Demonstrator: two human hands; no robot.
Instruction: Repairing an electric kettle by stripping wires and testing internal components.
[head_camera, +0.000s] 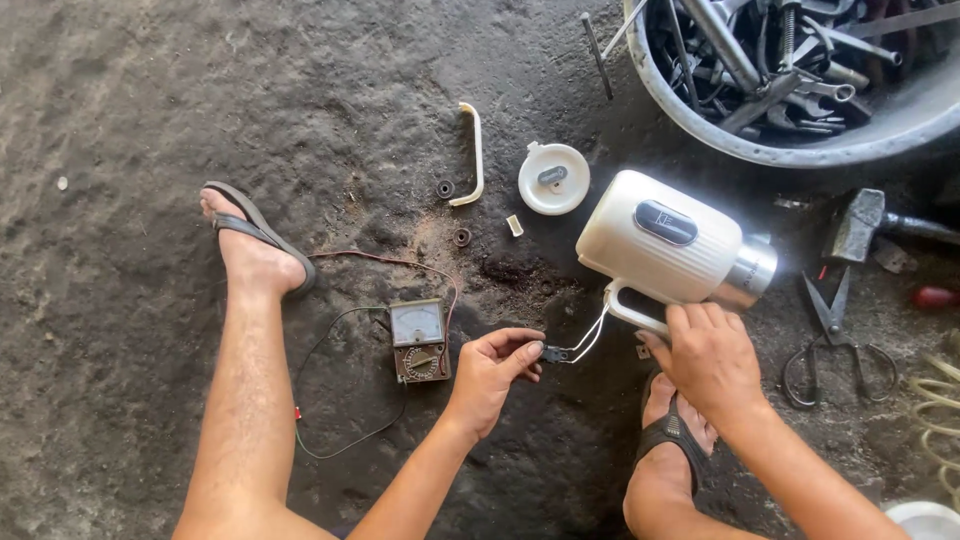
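Observation:
A cream electric kettle lies on its side on the dirt floor, its steel base pointing right. My right hand grips the kettle's handle frame at its lower edge. My left hand pinches a small black switch part that hangs on white wires running out of the kettle's handle. An analog multimeter with red and black leads lies just left of my left hand.
A white lid, a white curved handle piece and small black rings lie above. A basin of metal tools sits top right. A hammer and scissors lie at right. My sandalled feet rest on the floor.

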